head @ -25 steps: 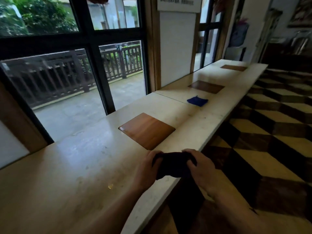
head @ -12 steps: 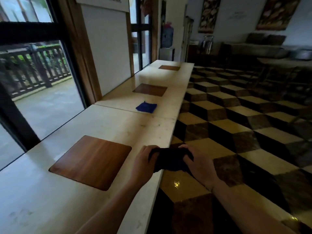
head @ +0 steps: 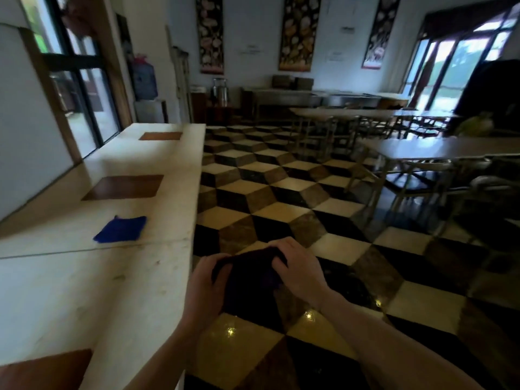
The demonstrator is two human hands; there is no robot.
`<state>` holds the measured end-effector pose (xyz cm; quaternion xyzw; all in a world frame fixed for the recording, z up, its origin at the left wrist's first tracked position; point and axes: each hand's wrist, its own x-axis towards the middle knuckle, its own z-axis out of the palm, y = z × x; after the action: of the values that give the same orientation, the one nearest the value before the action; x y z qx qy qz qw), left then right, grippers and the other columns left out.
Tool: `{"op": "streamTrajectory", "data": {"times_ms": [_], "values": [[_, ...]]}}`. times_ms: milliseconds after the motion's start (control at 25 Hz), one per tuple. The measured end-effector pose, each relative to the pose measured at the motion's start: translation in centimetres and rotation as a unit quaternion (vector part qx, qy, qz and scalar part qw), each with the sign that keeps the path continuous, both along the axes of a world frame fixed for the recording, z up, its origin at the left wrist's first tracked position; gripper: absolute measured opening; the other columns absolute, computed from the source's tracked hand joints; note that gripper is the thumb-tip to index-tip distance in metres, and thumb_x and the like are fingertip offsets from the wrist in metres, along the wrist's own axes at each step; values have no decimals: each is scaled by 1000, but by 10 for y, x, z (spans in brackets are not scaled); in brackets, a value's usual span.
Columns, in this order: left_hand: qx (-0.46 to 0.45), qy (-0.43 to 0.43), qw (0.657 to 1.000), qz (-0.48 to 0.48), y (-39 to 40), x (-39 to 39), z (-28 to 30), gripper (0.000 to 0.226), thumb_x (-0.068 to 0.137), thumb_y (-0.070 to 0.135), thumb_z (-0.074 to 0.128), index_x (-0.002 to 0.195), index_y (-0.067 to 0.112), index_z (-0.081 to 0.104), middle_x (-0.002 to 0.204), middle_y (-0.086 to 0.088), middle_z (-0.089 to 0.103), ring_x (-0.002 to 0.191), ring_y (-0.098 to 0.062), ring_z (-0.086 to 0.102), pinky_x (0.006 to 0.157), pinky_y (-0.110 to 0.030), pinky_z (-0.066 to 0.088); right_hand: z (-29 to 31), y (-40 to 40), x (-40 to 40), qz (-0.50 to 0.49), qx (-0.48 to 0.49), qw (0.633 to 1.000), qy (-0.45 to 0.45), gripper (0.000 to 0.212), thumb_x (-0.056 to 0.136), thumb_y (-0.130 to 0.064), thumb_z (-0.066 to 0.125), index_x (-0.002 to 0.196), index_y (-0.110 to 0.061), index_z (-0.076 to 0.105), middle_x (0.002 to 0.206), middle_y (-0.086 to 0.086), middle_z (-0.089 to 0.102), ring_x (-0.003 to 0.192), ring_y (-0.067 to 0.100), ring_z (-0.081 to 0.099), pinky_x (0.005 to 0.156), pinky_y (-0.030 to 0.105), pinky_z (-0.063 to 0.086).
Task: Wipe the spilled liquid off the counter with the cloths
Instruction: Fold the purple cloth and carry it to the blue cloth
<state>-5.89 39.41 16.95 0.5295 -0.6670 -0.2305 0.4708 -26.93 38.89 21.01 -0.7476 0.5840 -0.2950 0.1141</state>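
Note:
A dark cloth [head: 249, 273] is bunched between both hands, held over the floor just right of the counter's edge. My left hand [head: 206, 287] grips its left side and my right hand [head: 299, 267] grips its right side. A blue cloth [head: 121, 229] lies flat on the pale stone counter [head: 84, 277], ahead and to the left of my hands. I cannot make out any spilled liquid on the counter; only faint smudges show near its edge.
Brown wooden inlays [head: 123, 187] are set into the counter along its length. A chequered floor [head: 281, 192] spreads to the right, with tables and chairs [head: 422, 153] beyond. Windows and a wall run along the counter's left side.
My view has swung right, from the window to the room. Both hands with the dark cloth have moved off the counter's edge and out over the floor.

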Motion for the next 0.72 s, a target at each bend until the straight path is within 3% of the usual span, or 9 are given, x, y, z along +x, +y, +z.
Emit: {"op": "streamTrajectory", "data": {"times_ms": [120, 280, 400, 480, 720], "values": [[-17, -11, 1000, -18, -49, -27, 2, 21, 96, 22, 53, 114, 30, 61, 106, 13, 59, 96, -2, 58, 80, -29, 52, 2, -45, -28, -8, -4, 1000, 4, 25, 97, -31, 45, 118, -37, 56, 122, -14, 55, 105, 7, 55, 94, 36, 45], [-19, -34, 999, -18, -134, -65, 14, 22, 96, 27, 51, 114, 27, 63, 106, 12, 59, 96, -4, 58, 80, -33, 53, 19, -122, -73, 3, -5, 1000, 16, 27, 98, -27, 45, 121, -31, 60, 125, -11, 58, 107, 8, 55, 94, 32, 43], [-12, -41, 999, -9, -189, -88, 24, 22, 97, 29, 51, 115, 26, 62, 106, 10, 59, 95, -4, 57, 78, -23, 47, 30, -175, -97, 10, 7, 1000, 9, 28, 99, -27, 45, 123, -31, 59, 125, -11, 58, 108, 7, 53, 87, 25, 40], [-12, -51, 999, -12, -221, -97, 25, 22, 97, 31, 50, 116, 27, 61, 105, 12, 58, 94, 1, 55, 75, -15, 40, 33, -207, -105, 13, 15, 1000, -7, 29, 99, -27, 44, 124, -31, 58, 127, -11, 58, 110, 8, 52, 91, 27, 41], [28, -69, 997, 37, -305, -72, 15, 23, 98, 34, 48, 116, 29, 60, 106, 12, 57, 92, 5, 52, 72, -11, 37, 14, -309, -80, 35, 31, 998, -34, 28, 99, -26, 45, 123, -31, 59, 123, -13, 58, 105, 5, 53, 90, 29, 47]]}}
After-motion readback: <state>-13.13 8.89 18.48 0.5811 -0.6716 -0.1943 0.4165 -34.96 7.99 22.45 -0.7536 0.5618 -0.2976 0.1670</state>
